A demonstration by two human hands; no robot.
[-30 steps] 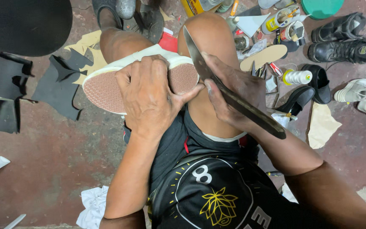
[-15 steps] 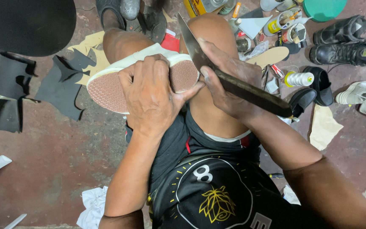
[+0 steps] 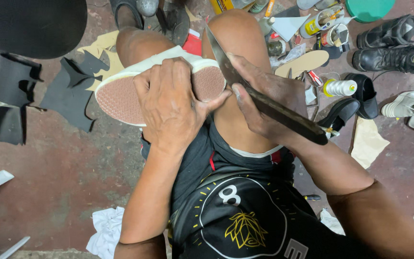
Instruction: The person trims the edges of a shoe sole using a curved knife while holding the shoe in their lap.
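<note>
A white shoe with a reddish-brown textured sole (image 3: 120, 96) lies sole-up across my knees. My left hand (image 3: 171, 103) presses down on its middle and grips it. My right hand (image 3: 264, 103) is closed around a long dark knife (image 3: 269, 103). The blade points up and away, and its edge rests against the shoe's right end by the rim. The knife's handle end sticks out toward the lower right.
Black leather pieces (image 3: 65, 93) and tan cut-outs lie on the red floor at left. Black boots (image 3: 394, 45), white sneakers (image 3: 408, 105), a tan insole (image 3: 303, 62), a white bottle (image 3: 339, 88), cans and a green lid (image 3: 370, 8) crowd the right. A white rag (image 3: 104, 230) lies near left.
The knife has swung slightly, its handle end rising and moving right while the blade stays at the shoe's right end. My left hand keeps its hold on the sole.
</note>
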